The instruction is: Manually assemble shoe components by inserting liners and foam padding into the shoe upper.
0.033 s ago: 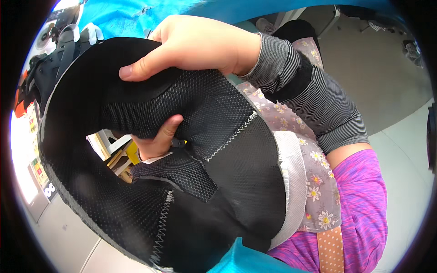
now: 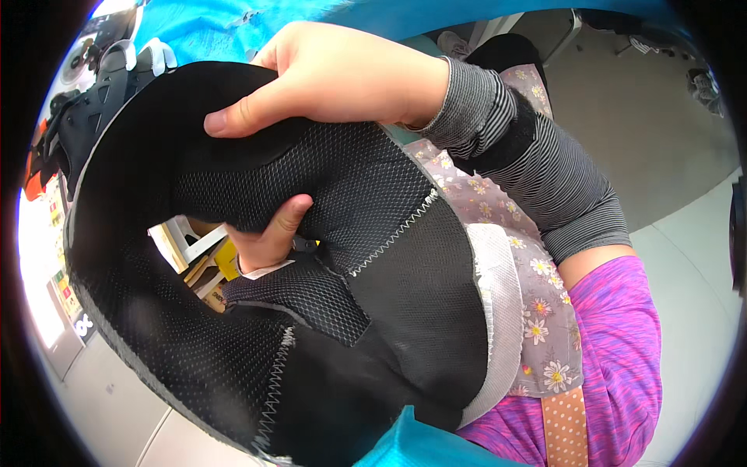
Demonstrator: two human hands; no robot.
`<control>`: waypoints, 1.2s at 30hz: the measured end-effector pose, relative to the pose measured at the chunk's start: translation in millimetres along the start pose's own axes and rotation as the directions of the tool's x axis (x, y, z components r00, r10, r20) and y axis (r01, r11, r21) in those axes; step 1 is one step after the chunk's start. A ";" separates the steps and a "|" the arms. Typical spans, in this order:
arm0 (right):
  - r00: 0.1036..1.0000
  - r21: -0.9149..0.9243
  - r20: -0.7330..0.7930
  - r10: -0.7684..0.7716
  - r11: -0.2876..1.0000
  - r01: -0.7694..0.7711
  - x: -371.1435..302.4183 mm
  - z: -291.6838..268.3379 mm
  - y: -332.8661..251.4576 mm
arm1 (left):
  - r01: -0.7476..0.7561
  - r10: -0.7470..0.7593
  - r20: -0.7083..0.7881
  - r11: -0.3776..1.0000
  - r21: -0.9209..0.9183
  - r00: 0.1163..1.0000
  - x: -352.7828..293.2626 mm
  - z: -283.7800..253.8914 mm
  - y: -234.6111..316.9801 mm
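A large black mesh shoe upper with white zigzag stitching fills the middle of the view, held up close to the camera. My right hand, in a grey striped sleeve, grips its top edge with the thumb pressed on the inner side. My left hand is mostly hidden behind the fabric. Only its thumb and part of the palm show through the upper's opening, pinching the mesh from below. A pale grey padded strip runs along the upper's right edge.
More black shoe pieces with grey straps lie at the top left, beside blue cloth. Yellow and white items show through the opening. My floral apron and pink top are at the lower right, with grey floor beyond.
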State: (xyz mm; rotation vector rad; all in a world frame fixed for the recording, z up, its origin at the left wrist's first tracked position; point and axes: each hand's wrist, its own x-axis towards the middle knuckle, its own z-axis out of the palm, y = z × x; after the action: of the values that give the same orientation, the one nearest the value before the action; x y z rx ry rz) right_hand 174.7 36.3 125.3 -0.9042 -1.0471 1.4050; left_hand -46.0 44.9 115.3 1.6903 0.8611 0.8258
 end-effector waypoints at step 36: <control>0.983 -0.478 0.054 -0.177 0.859 0.181 -31.6 6.0 64.7 | 0.131 -0.329 0.267 0.816 0.563 0.906 -35.3 19.4 4.1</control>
State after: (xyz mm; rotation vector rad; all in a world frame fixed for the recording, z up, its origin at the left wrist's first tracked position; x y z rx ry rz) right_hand 151.6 4.3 64.8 -1.1220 -1.4865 1.0031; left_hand -46.9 4.7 110.5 2.0756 1.0797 0.0845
